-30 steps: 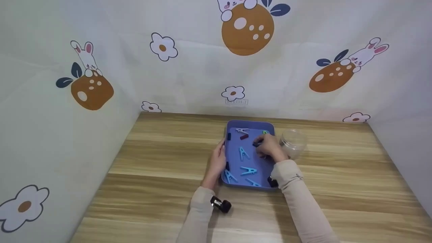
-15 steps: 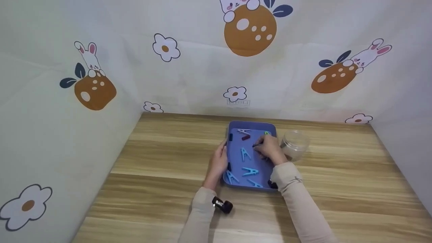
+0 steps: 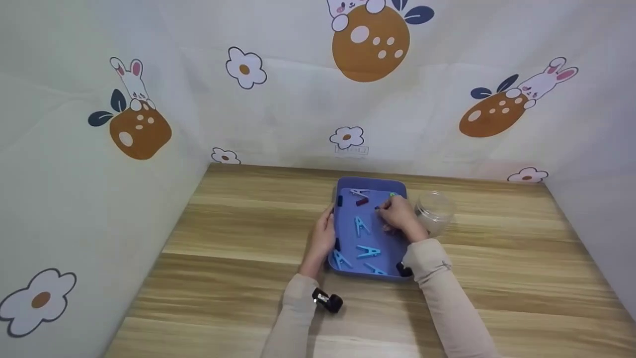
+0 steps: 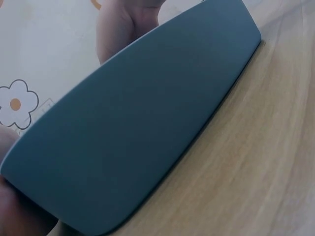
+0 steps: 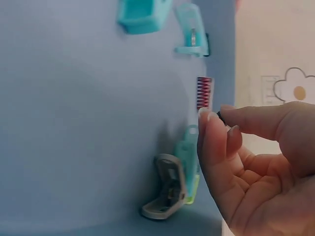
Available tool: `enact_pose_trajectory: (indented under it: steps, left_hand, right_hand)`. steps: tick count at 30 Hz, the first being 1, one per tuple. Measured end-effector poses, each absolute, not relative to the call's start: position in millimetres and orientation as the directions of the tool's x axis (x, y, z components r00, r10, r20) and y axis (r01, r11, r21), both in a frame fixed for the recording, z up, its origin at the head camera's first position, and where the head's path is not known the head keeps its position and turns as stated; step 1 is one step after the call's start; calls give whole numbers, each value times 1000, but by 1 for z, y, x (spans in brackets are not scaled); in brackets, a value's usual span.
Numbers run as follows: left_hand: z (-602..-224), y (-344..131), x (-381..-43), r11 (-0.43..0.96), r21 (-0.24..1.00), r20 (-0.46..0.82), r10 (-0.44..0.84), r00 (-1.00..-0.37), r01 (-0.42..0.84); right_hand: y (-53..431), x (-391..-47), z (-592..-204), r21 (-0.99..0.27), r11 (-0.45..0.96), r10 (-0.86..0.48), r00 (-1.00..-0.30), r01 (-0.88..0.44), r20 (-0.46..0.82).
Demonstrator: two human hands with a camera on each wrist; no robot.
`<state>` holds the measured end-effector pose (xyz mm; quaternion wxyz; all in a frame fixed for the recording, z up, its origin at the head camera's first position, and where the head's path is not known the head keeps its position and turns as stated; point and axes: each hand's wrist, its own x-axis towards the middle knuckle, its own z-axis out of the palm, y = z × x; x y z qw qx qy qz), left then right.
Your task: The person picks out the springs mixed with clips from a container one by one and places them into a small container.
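My left hand (image 3: 324, 237) grips the left side of a blue plastic tray (image 3: 370, 183); in the left wrist view the tray's outer wall (image 4: 138, 118) hides most of that hand. Over the tray's right half, my right hand (image 3: 400, 214) pinches a small dark piece (image 5: 221, 118) between thumb and fingertips, mostly covered by them. Inside the tray lie several light-blue clothespins (image 3: 368, 251), a pale clothespin (image 3: 358, 192), a dark red block (image 3: 362, 202) with a ridged face in the right wrist view, and dark blocks (image 3: 340, 201) along the left wall. A bit of green (image 3: 392, 194) shows behind my right hand.
A clear round jar (image 3: 435, 211) stands on the wooden table (image 3: 238, 223), just right of the tray. Black wrist cameras (image 3: 328, 301) sit on both cuffs. A pale printed cloth (image 3: 288, 99) walls the table at the back and sides.
My right hand closes its fingertips on the small dark piece in the tray and shifts slightly right with it. My left hand keeps its hold on the tray.
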<state>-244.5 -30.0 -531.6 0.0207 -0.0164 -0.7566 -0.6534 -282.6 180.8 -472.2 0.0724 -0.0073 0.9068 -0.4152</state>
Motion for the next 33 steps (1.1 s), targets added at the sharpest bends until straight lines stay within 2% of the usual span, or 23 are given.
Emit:
enact_pose_trajectory:
  steps: [12, 20, 25, 33]
  left_hand:
    - [-532, -29, -247, 79, 996, 44, 11, -999, 44]
    - [-531, -29, -245, 121, 993, 9, 4, -1000, 10]
    - [-530, -29, -244, 129, 992, 2, 4, -1000, 2]
    - [-532, -30, -245, 149, 986, 73, 1, -997, 72]
  right_hand:
    - [185, -273, -456, -814, 580, -104, -991, 7, -83]
    - [187, -266, -452, -839, 542, -86, -990, 49, -113]
    - [186, -261, -451, -852, 522, -84, -993, 31, -88]
    - [185, -254, -446, -886, 464, -103, -994, -9, -44]
